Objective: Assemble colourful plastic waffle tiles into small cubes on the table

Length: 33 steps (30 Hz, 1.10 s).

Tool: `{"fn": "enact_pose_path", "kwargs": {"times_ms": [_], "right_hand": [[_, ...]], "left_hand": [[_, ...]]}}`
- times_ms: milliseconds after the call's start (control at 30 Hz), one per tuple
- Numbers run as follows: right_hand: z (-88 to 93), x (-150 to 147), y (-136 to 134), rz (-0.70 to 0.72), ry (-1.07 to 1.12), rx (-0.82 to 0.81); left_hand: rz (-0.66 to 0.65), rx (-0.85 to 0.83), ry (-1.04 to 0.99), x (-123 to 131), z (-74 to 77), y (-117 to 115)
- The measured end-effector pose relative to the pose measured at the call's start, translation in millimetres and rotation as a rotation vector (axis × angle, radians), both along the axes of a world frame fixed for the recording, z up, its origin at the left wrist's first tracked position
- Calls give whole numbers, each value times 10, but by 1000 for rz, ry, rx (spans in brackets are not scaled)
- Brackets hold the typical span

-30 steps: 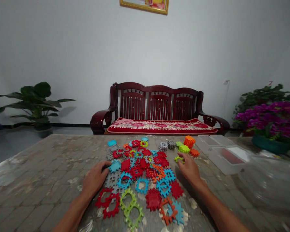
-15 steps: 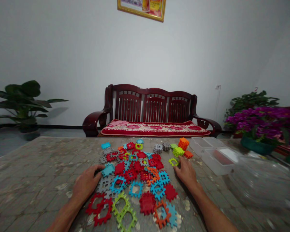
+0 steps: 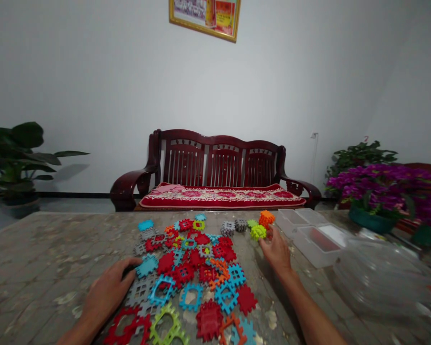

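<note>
My right hand [image 3: 278,254] is at the far right of the spread, its thumb and fingertips closed on the yellow-green stack of notched square building tiles [image 3: 258,232]. The single tiles in that stack cannot be told apart. On the left, my left hand [image 3: 109,293] lies low over the table, thumb and index finger apart, beside a light blue notched tile [image 3: 147,266], with the fingertips at its edge. Between the hands lies a loose heap of red, blue, grey, orange and green tiles, among them a red solid tile [image 3: 209,320] and a blue frame tile [image 3: 191,296].
An orange tile stack [image 3: 266,218] and grey tile stacks [image 3: 227,228] stand behind the right hand. To the right are an open clear plastic box [image 3: 318,247], a larger clear container [image 3: 384,275] and purple flowers [image 3: 388,187]. A wooden bench [image 3: 219,163] stands beyond the table [image 3: 46,268].
My right hand has brought a yellow-green frame tile from in front of the yellow-green stack up to it. My left hand stays beside the light blue tile. The camera view has shifted slightly.
</note>
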State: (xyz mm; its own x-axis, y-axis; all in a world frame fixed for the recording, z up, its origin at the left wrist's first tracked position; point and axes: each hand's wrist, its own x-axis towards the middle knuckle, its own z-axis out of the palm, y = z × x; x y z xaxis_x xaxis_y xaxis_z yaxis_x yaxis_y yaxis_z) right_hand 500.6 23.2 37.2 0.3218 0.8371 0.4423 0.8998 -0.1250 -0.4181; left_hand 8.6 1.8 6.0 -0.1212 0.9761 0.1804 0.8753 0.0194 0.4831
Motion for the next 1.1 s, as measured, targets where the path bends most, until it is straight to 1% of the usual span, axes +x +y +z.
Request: {"fn": "enact_pose_path", "kwargs": {"times_ms": [133,267,367,467,533,600,700,767,800,867,967,1100], "right_hand": [[124,89,165,-89,-92,-76],[180,94,243,-145,-153,-125],[193,86,253,-147,-141,-112],[161,52,236,-121,-126,-26],[104,-29,212,-44,-76,65],[29,-178,179,106,25,112],[-50,-502,122,396,166,49],[-41,-733,92,550,174,-27],[-16,-842,81,601,155,-61],[57,-1036,69,649,99,-117],[156,-1276,52,675,12,-179],[159,-1532,-25,716,-46,-191]], "left_hand": [[-13,-7,-5,-40,-50,27],[-24,11,-12,-66,-93,37],[-11,8,-8,-50,-76,21],[17,-11,9,-8,-21,-6],[20,-8,18,22,13,-23],[10,2,22,45,33,-37],[21,2,21,65,43,-51],[19,4,10,69,44,-56],[14,7,4,69,44,-59],[-2,11,-2,70,45,-62],[-9,10,-6,73,48,-65],[5,-5,-12,82,55,-67]]}}
